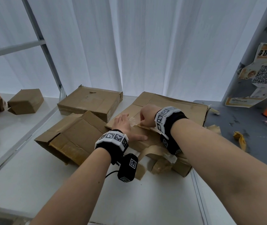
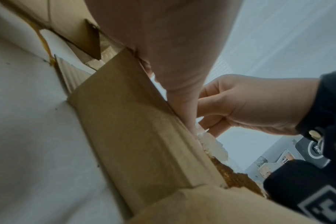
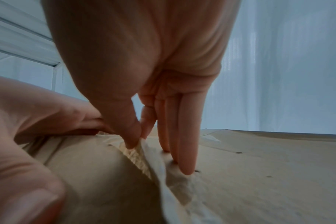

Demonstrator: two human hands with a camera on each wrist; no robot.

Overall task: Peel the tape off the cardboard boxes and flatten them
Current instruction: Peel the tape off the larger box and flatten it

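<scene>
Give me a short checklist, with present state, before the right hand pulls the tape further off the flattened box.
1. Right hand pinches the tape edge between thumb and forefinger: ok.
2. Left hand presses flat on the flattened box to hold it down: ok.
3. Tape edge lifted from the cardboard: ok.
4. Tape coming off whole, without tearing: cannot tell.
5. Left fingers out of the peel path: not ok, they lie right beside the pinch.
6. Box lying flat on the table: ok.

Bare forearms; black wristbands [image 1: 118, 147] with white marker-tile rings; black camera pod [image 1: 128, 168], thin black cable.
</scene>
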